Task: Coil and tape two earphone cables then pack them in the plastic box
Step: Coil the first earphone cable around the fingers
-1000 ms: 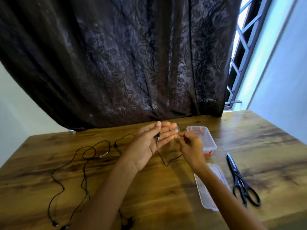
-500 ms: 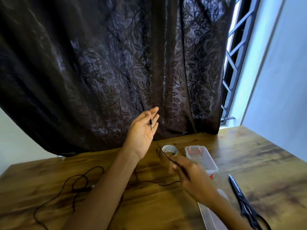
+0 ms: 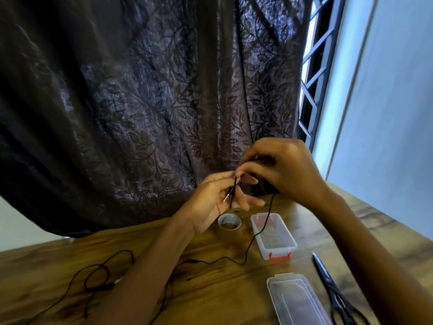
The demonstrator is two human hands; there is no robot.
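Close together, the left hand point(image 3: 214, 204) holds the earphone cable point(image 3: 257, 234) by its plug and the right hand point(image 3: 284, 171) pinches it. Wind small even loops, not tight. It trails down by the plastic box point(image 3: 278, 253)

Daylight is entering through the window point(image 3: 312, 73) at your upper right; the dark curtain point(image 3: 140, 102) is blocking most of it, leaving the table point(image 3: 210, 285) dim; your right hand point(image 3: 284, 168) is blurring slightly; straight edges are bowing toward the margins.

Black cable point(image 3: 260, 231); clear box point(image 3: 273, 235), red latch point(image 3: 280, 255); leaf-patterned curtain point(image 3: 145, 102).
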